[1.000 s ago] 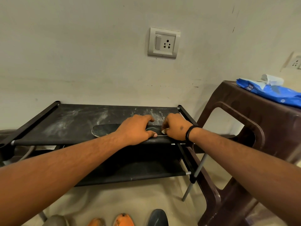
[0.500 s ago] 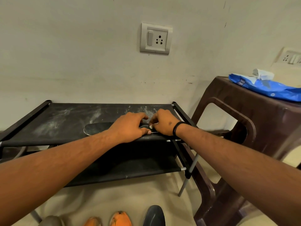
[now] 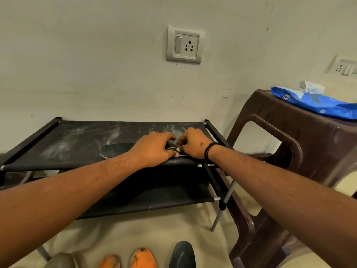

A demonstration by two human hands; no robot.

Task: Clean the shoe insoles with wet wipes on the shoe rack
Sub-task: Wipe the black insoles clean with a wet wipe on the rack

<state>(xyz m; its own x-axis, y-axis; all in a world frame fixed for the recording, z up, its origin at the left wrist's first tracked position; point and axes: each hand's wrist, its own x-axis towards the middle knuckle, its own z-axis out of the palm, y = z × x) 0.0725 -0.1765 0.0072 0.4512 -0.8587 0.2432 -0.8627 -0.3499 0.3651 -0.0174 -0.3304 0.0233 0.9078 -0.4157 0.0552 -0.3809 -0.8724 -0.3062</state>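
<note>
Here the insole [image 3: 116, 151] lies lengthwise left-right on the shoe rack [image 3: 77, 140]; left hand [image 3: 152, 149] presses it flat-fingered, right hand [image 3: 193, 146] pinches a wipe [image 3: 178, 149].

On the shoe rack [image 3: 63, 144] before you lies an insole [image 3: 116, 150], your hands upon its right part. Right of the rack stands a stool [image 3: 301, 136] bearing the wipes pack [image 3: 316, 102].

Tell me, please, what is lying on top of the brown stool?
On the brown stool lies a blue wipes pack with a white wipe sticking up from it. The rest of the seat runs out of frame, so anything further right cannot be seen.
</note>
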